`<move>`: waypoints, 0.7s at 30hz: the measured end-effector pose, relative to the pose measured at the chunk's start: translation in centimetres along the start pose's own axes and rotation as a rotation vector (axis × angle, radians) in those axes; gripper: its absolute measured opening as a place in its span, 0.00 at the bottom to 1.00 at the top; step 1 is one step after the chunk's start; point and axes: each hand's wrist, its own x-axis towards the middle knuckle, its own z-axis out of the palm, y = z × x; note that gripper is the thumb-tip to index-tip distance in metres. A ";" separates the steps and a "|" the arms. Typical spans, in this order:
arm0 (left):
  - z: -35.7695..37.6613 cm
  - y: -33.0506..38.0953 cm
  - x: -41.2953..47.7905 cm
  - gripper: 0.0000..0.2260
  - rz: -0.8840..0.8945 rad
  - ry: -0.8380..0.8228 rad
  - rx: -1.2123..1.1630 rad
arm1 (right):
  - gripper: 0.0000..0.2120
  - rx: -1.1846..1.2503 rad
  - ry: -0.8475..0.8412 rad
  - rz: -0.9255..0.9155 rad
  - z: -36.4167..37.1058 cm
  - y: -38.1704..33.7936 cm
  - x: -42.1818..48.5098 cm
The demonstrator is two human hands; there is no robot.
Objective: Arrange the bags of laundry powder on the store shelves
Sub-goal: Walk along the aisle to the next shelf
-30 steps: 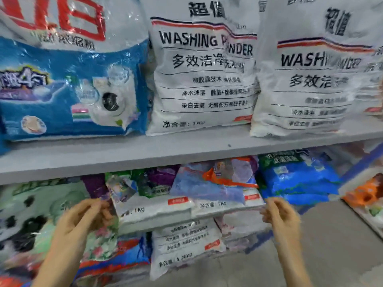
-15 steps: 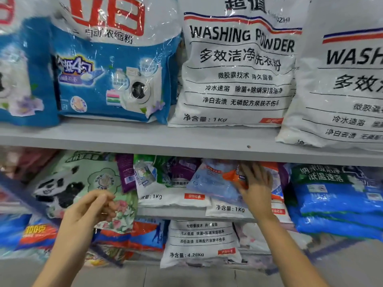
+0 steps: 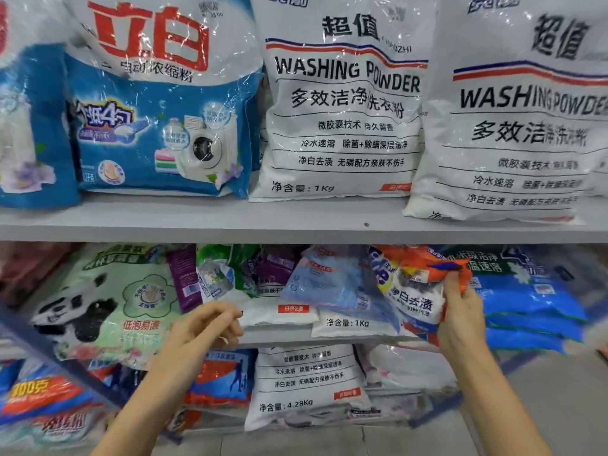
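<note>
"Gripping anything, that right hand [image 3: 460, 324]?"

"Yes. Its thumb and fingers are curled round the top right corner of the orange bag [image 3: 411, 291] and pinch the film there, so it crumples under the thumb."

"What does the bag look like?"

"Soft and glossy. It's orange along the top, with a white panel lower down carrying dark Chinese characters, and a patch of blue and yellow at its left. It sits tilted on the middle shelf [image 3: 279, 339], just under the upper shelf [image 3: 197, 222], overlapping the pale blue bag [image 3: 332, 287] on its left."

"And beneath it?"

"A flat white bag [image 3: 348, 324] marked 1Kg lies under both. Just to the right is a stack of blue bags [image 3: 533, 311]."

"The left hand [image 3: 204, 327]?"

"Fingers loosely curled, thumb near the fingertips, nothing in it. It hovers in front of the middle shelf's edge, to the right of the panda bag [image 3: 98, 307]. Whether it touches anything I cannot tell."

"Up top?"

"Upright bags: a blue-and-white bag [image 3: 158, 126] with red characters and a washing-machine picture, then a white WASHING POWDER bag [image 3: 342, 126] and a second white bag [image 3: 519, 133] with the same print."

"Lowest?"

"A large white sack [image 3: 306, 383] marked 4.28Kg, below the middle shelf."
</note>
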 end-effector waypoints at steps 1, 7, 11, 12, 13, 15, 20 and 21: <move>0.7 0.2 0.2 0.07 -0.009 -0.058 0.050 | 0.13 0.079 -0.023 0.032 -0.2 -0.7 -0.6; 4.9 0.5 1.0 0.17 0.020 -0.173 0.162 | 0.19 0.327 -0.244 0.205 0.3 -4.2 -4.8; 5.2 0.9 0.8 0.33 -0.028 -0.296 0.085 | 0.20 0.387 -0.375 0.313 2.0 -5.2 -7.3; 4.8 1.1 0.6 0.33 -0.041 -0.320 0.034 | 0.21 0.393 -0.415 0.354 2.5 -5.3 -7.9; 4.4 1.4 0.2 0.33 -0.049 -0.332 -0.012 | 0.23 0.394 -0.448 0.403 2.9 -5.4 -8.4; 3.4 2.0 -0.5 0.36 -0.053 -0.321 -0.102 | 0.24 0.377 -0.514 0.475 3.9 -6.0 -9.5; 1.5 2.7 -2.2 0.43 -0.033 -0.205 -0.237 | 0.13 0.278 -0.405 0.103 5.9 -7.4 -9.8; 1.0 2.9 -2.4 0.43 -0.031 -0.187 -0.227 | 0.11 0.089 -0.380 -0.100 6.1 -8.1 -9.8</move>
